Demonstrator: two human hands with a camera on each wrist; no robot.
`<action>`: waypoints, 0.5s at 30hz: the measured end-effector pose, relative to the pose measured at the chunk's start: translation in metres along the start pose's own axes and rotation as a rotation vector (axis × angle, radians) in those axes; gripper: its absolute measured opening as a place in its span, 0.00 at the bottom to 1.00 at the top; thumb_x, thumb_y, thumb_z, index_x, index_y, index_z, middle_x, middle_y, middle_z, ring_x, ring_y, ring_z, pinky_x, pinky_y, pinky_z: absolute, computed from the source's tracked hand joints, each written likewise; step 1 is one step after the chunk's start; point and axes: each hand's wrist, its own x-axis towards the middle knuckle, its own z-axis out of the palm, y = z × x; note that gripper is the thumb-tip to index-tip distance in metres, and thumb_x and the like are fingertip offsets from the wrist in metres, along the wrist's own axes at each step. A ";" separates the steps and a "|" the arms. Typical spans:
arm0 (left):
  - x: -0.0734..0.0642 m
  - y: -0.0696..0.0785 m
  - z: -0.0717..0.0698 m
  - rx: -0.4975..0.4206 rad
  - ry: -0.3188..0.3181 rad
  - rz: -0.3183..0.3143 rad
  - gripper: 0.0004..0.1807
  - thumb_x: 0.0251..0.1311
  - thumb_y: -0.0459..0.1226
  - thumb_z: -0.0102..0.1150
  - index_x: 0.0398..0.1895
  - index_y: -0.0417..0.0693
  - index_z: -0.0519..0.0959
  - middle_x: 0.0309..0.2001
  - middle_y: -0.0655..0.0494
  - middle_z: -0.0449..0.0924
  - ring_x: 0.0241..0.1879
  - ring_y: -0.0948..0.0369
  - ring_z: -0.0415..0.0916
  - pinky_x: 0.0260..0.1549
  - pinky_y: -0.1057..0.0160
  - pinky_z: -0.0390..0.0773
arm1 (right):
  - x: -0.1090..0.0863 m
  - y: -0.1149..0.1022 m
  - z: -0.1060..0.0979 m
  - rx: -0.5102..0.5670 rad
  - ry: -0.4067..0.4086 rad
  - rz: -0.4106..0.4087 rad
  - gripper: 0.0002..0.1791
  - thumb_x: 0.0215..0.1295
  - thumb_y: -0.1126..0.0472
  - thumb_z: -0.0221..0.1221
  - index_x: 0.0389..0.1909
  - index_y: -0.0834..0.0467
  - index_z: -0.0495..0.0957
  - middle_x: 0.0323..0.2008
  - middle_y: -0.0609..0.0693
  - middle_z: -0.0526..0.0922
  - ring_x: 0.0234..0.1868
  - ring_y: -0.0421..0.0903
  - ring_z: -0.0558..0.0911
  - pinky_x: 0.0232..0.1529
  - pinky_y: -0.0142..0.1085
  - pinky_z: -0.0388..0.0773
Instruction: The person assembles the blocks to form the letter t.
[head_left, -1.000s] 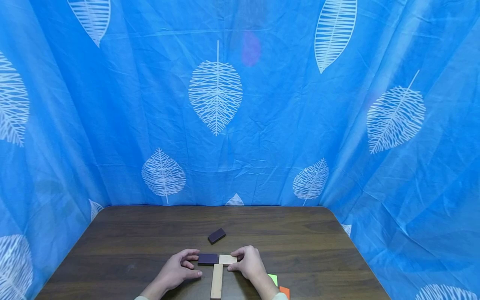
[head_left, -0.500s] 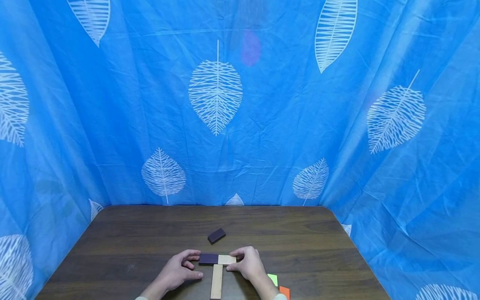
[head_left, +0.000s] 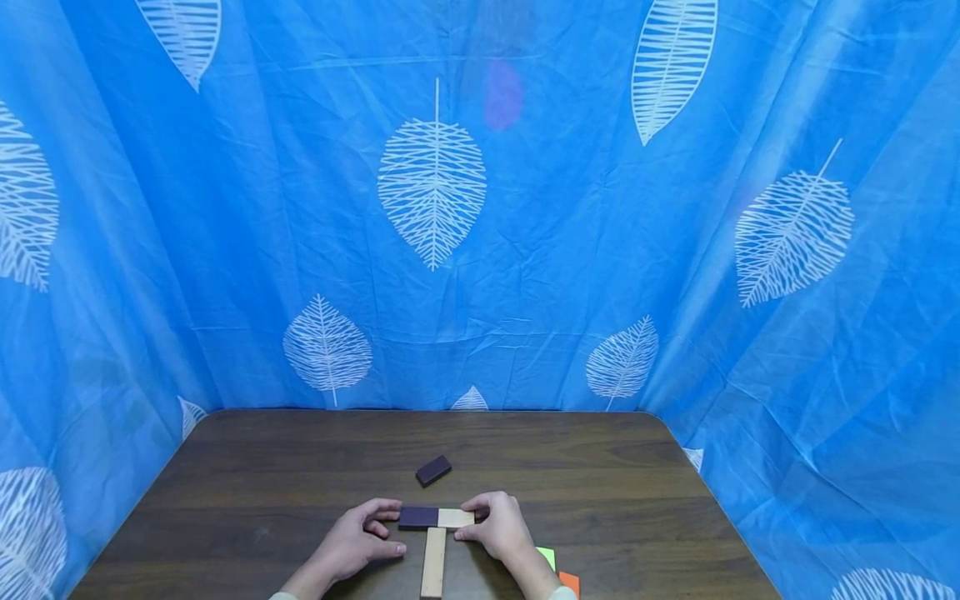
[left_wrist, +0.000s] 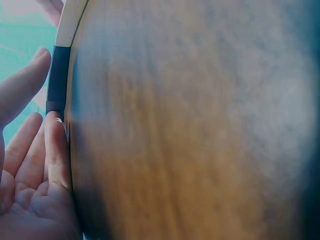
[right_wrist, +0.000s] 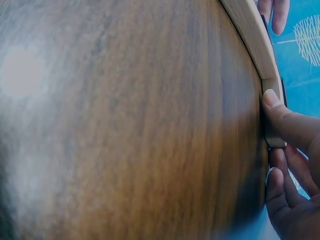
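Observation:
In the head view, a dark wooden block [head_left: 418, 518] and a short pale wooden block [head_left: 452, 518] lie flat, end to end. A longer pale block [head_left: 432, 562] runs from their near side toward the person, making a T. My right hand [head_left: 501, 529] pinches the short pale block at its right end, thumb on the near side, as the right wrist view also shows. My left hand [head_left: 352, 542] touches the dark block's left end with a fingertip [left_wrist: 56, 130]; its thumb stands apart from the block.
Farther back on the brown wood-grain table [head_left: 300, 458] lies another dark block [head_left: 433, 471], turned at an angle. A green piece [head_left: 546, 557] and an orange piece [head_left: 570, 582] show partly beside the right forearm. A blue leaf-patterned curtain [head_left: 525, 250] surrounds the table.
The dark block has shifted slightly right, and the thin gap between it and the short pale block has closed. Both hands are almost where they were.

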 end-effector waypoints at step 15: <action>0.001 0.001 0.001 0.039 0.005 -0.013 0.34 0.44 0.37 0.82 0.57 0.39 0.79 0.48 0.51 0.83 0.38 0.58 0.73 0.34 0.63 0.73 | 0.000 0.002 0.000 -0.011 -0.005 -0.002 0.19 0.40 0.65 0.81 0.36 0.61 0.88 0.27 0.43 0.85 0.30 0.36 0.81 0.32 0.31 0.78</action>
